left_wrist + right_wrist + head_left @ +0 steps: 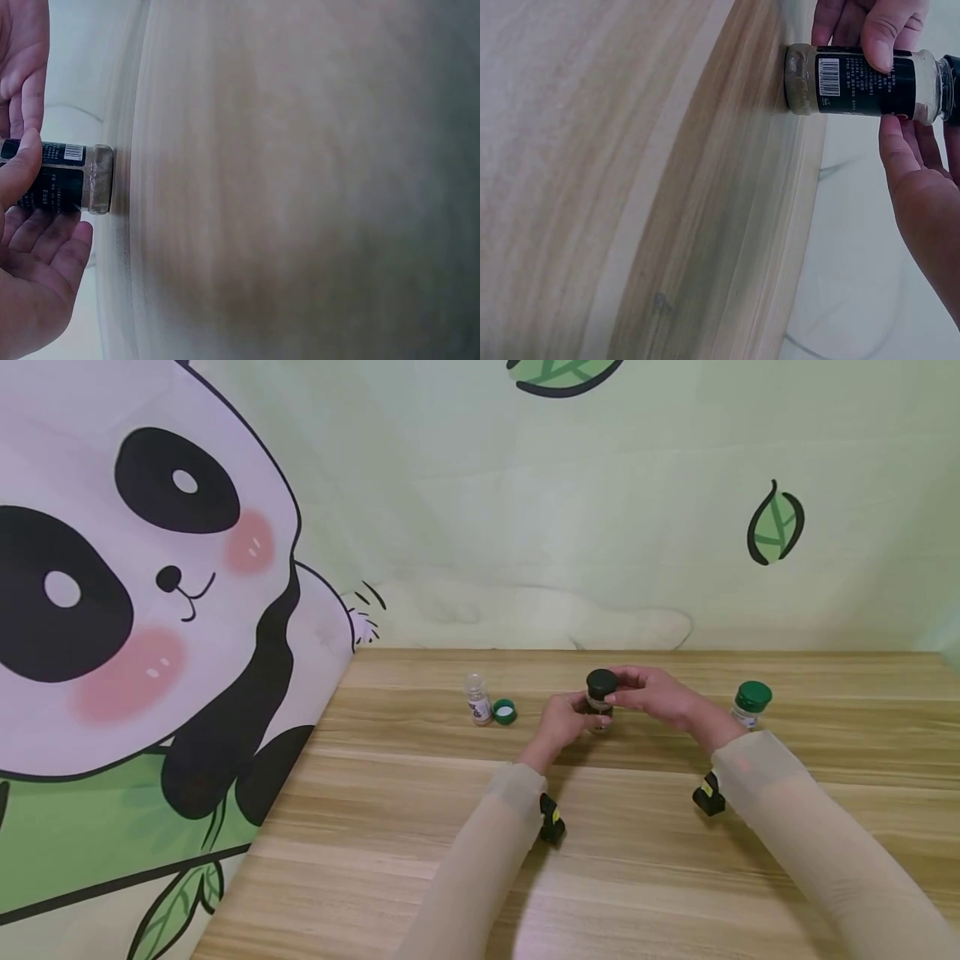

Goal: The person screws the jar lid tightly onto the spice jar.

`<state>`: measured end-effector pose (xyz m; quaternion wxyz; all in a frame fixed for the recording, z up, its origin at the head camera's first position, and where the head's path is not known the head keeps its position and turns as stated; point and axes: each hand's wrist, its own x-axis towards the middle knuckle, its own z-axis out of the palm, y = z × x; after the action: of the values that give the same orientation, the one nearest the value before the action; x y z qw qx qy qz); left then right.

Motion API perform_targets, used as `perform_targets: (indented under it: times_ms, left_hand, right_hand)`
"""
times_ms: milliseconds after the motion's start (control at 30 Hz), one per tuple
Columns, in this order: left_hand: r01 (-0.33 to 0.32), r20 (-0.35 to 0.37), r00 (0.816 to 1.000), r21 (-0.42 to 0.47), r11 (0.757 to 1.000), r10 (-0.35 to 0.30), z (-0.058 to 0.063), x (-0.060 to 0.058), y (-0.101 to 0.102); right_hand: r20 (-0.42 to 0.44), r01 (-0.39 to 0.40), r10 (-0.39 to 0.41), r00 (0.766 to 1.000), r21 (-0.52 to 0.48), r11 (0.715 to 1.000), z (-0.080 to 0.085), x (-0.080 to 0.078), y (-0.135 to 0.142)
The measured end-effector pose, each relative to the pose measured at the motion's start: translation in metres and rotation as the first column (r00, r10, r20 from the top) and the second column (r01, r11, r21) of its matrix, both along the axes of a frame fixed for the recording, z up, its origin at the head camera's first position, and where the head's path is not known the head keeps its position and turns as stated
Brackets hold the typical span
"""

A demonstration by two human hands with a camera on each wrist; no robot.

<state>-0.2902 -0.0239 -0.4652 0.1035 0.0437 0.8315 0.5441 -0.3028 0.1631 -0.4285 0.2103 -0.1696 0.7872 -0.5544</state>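
Note:
A spice jar (pixel 866 82) with a black label and a glass body stands upright near the back of the table. My left hand (pixel 564 722) grips its body, thumb across the label and fingers behind. At the top of the jar is a black cap (pixel 602 683); my right hand (pixel 654 695) pinches around it, thumb in front. In the right wrist view, clear glass neck shows just below the cap, and one right fingertip (pixel 891 129) is right at the label. The left wrist view shows the jar's base (pixel 100 180) close to the tabletop, with the cap out of frame.
Left of my hands stands a small uncapped glass bottle (pixel 478 702), with a green cap (pixel 505 712) lying beside it, its white inside up. A green-capped jar (pixel 752 697) stands behind my right forearm. A panda-print cloth (pixel 450 527) hangs behind the wooden table (pixel 360 827).

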Motion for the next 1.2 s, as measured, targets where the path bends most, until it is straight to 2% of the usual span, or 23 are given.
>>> perform_targets:
  times_ms: [667,1200]
  left_hand:
    - [0.031,-0.042,0.999,-0.035,0.999,-0.032,0.0011,0.0008,-0.0003]
    - [0.022,-0.032,0.999,-0.016,1.0,-0.023,0.001,0.0008,0.0002]
  right_hand:
    - [0.0,0.024,-0.024,1.0,-0.025,0.999,-0.004,0.0,-0.0026]
    - [-0.007,0.057,-0.057,0.998,-0.043,0.997,-0.0053,0.0019,-0.0073]
